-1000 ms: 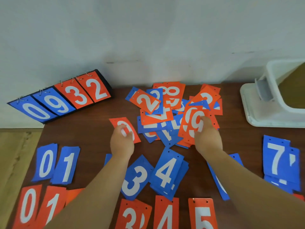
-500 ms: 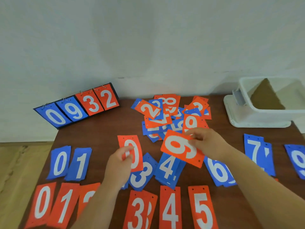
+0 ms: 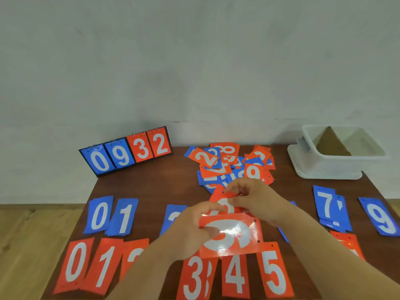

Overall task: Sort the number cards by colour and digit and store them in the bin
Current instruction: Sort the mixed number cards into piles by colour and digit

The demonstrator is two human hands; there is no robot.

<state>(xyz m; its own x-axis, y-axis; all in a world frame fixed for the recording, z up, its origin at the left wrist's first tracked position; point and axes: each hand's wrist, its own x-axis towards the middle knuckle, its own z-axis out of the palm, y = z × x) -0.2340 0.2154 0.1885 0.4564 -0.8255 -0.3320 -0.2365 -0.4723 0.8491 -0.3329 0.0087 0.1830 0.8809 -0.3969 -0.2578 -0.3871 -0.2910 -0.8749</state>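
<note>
Left hand and right hand are together at centre frame, each clamped on a card. Left pinches the left edge of the lower red card, which is turned sideways and catching glare. Right pinches the upper red card just behind it, and the two cards overlap. Digits on both are partly covered, can't read either for sure. Judgement: both are held up off the table to read the faces before routing each to a stack.

Layout is a lookup grid:
- Blue row runs across mid frame: blue 0 and blue 1 at left, blue 7 and blue 9 at right.
- Red row runs along the bottom edge: red 0, red 1, red 3, red 4, red 5.
- Digits ascend left to right, so each card has a fixed slot by colour, then digit.

Unsorted pile sits upper centre, red and blue mixed and overlapping, close to both hands. Bin is at upper right by the wall with no cards seen inside, so storing likely comes after sorting. Scoreboard stand at upper left reads 0 9 3 2 and sits well apart from the work zone.

Risk: the cards are glossy and the stacks are only loosely squared, so they could slide.
</note>
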